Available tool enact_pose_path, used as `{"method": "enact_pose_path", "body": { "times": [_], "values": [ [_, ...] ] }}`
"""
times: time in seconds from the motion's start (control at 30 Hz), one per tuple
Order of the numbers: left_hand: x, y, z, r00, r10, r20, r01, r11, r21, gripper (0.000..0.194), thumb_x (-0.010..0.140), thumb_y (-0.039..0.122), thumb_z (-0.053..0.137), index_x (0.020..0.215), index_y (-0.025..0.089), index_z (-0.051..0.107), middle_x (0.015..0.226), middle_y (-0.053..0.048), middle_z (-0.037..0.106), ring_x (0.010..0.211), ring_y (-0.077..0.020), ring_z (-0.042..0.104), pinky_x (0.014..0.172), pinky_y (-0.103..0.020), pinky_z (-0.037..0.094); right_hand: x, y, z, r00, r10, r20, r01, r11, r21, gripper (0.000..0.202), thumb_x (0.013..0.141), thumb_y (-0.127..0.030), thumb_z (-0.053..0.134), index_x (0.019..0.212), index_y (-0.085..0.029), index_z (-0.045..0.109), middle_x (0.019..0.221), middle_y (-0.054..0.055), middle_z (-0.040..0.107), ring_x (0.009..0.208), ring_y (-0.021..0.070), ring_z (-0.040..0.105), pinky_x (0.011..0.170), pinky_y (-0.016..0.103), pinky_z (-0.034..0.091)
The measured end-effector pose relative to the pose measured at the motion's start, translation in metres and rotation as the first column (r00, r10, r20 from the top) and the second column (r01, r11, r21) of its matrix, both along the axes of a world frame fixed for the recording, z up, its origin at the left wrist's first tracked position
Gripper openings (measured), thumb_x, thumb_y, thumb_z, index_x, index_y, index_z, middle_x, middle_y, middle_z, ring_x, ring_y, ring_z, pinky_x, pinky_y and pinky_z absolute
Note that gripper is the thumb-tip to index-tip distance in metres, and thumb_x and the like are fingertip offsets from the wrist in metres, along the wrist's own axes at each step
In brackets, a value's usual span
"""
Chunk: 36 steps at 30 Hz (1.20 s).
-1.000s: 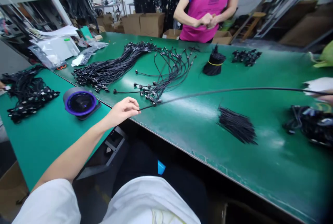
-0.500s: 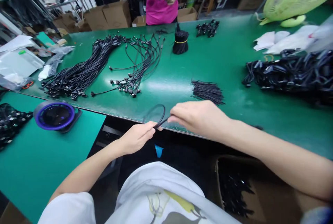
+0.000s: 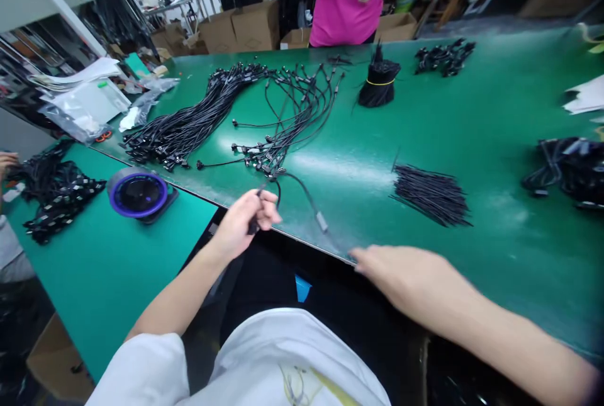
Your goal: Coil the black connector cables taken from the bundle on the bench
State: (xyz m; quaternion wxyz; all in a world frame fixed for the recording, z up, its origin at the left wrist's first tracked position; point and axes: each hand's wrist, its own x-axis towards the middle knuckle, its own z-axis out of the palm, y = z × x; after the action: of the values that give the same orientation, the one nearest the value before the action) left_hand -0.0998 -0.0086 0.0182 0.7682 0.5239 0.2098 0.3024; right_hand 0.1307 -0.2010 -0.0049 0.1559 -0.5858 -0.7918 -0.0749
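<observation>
A thin black cable (image 3: 304,189) with a grey sleeve-like piece (image 3: 321,222) on it arches over the bench edge. My right hand (image 3: 410,277), slightly blurred, pinches its lower end. My left hand (image 3: 248,220) is closed around a black part at the front edge, apparently the same cable's other end, mostly hidden by the fingers. Just beyond the left hand lies a loose spread of black cables (image 3: 302,119) with small plugs. Farther left is a thick bundle of similar cables (image 3: 189,123). A flat heap of thin black ties (image 3: 429,195) rests beyond my right hand.
A banded bunch of black ties (image 3: 379,88) stands on the green bench (image 3: 340,170). Black cable coils (image 3: 570,170) lie at right. A purple-rimmed round device (image 3: 138,196) sits on the left table. Across the bench stands a person in a pink shirt (image 3: 346,3).
My hands have moved apart, and the small cable loop between them has opened into a longer arch. The view has turned left, so the bench items appear farther right.
</observation>
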Motion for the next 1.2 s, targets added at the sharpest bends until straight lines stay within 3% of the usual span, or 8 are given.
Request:
{"method": "enact_pose_path", "body": {
  "times": [0.1,0.2,0.3,0.47,0.7,0.8,0.93,1.2],
  "values": [
    [0.020,-0.023,-0.013,0.968,-0.137,-0.212,0.215,0.887,0.409,0.033,0.093,0.045,0.053,0.096,0.016,0.067,0.103,-0.011,0.068,0.100,-0.0209,0.062,0.090,-0.030,0.046,-0.029,0.009,0.018,0.961,0.165,-0.222,-0.213,0.954,-0.210,0.035,0.101,-0.023,0.034,0.077,-0.019,0.060,0.065,0.000,0.062,0.054,0.0115,0.057,0.053,0.024,0.036],
    [0.024,-0.038,-0.020,0.891,-0.305,-0.336,0.438,0.769,0.465,0.032,0.097,0.043,0.045,0.098,0.017,0.063,0.089,-0.007,0.067,0.087,-0.0185,0.062,0.085,-0.031,0.045,-0.024,0.027,0.030,0.902,0.028,-0.430,-0.093,0.987,-0.132,0.030,0.101,-0.027,0.039,0.083,-0.020,0.062,0.073,0.001,0.065,0.061,0.0107,0.057,0.059,0.023,0.038],
    [0.026,-0.039,-0.023,0.925,-0.295,-0.239,0.357,0.891,0.282,0.029,0.097,0.042,0.045,0.093,0.017,0.057,0.062,0.002,0.053,0.059,-0.0117,0.050,0.063,-0.025,0.041,-0.013,0.047,0.018,0.746,-0.111,-0.657,0.142,0.990,-0.006,0.021,0.092,-0.040,0.057,0.093,-0.019,0.063,0.087,0.004,0.065,0.076,0.0145,0.059,0.067,0.025,0.043],
    [0.042,-0.043,-0.029,0.961,-0.276,0.038,0.278,0.955,-0.102,0.035,0.091,0.050,0.054,0.081,0.016,0.053,0.062,0.001,0.053,0.060,-0.0134,0.052,0.063,-0.027,0.042,-0.033,0.070,-0.021,0.240,-0.257,-0.936,0.147,0.963,-0.227,0.027,0.089,-0.046,0.056,0.086,-0.019,0.061,0.076,0.000,0.058,0.069,0.0136,0.053,0.064,0.026,0.042],
    [0.046,-0.057,-0.057,0.990,-0.092,-0.109,0.077,0.988,-0.135,0.046,0.091,0.060,0.047,0.072,0.018,0.047,0.055,0.007,0.037,0.053,-0.0098,0.043,0.080,-0.034,0.046,-0.049,0.068,-0.017,-0.569,-0.313,-0.761,-0.132,0.948,-0.291,0.029,0.069,-0.037,0.077,0.076,-0.017,0.057,0.072,-0.004,0.051,0.050,0.0038,0.027,0.045,0.020,0.025],
    [0.043,-0.060,-0.067,0.977,-0.070,-0.202,0.073,0.997,0.010,0.042,0.092,0.059,0.044,0.084,0.018,0.048,0.057,0.009,0.034,0.052,-0.0089,0.035,0.072,-0.031,0.045,-0.057,0.065,-0.013,-0.615,-0.280,-0.737,-0.090,0.954,-0.287,0.031,0.067,-0.037,0.080,0.080,-0.019,0.059,0.080,-0.001,0.055,0.063,0.0079,0.047,0.057,0.021,0.043],
    [0.037,-0.062,-0.071,0.894,-0.214,-0.394,0.302,0.937,0.174,0.046,0.092,0.062,0.040,0.087,0.017,0.048,0.065,0.004,0.041,0.060,-0.0112,0.040,0.068,-0.029,0.042,-0.079,0.059,-0.020,-0.463,-0.168,-0.870,0.113,0.963,-0.246,0.031,0.086,-0.051,0.063,0.094,-0.021,0.061,0.117,0.007,0.058,0.090,0.0147,0.060,0.067,0.023,0.051],
    [0.032,-0.072,-0.066,0.784,-0.478,-0.397,0.563,0.816,0.131,0.064,0.083,0.078,0.035,0.071,0.017,0.051,0.070,-0.002,0.049,0.065,-0.0143,0.046,0.063,-0.030,0.041,-0.090,0.052,-0.023,-0.449,0.046,-0.892,0.139,0.990,-0.019,0.053,0.080,-0.074,0.054,0.094,-0.023,0.051,0.080,-0.005,0.040,0.043,0.0005,0.034,0.038,0.017,0.026]
  ]
}}
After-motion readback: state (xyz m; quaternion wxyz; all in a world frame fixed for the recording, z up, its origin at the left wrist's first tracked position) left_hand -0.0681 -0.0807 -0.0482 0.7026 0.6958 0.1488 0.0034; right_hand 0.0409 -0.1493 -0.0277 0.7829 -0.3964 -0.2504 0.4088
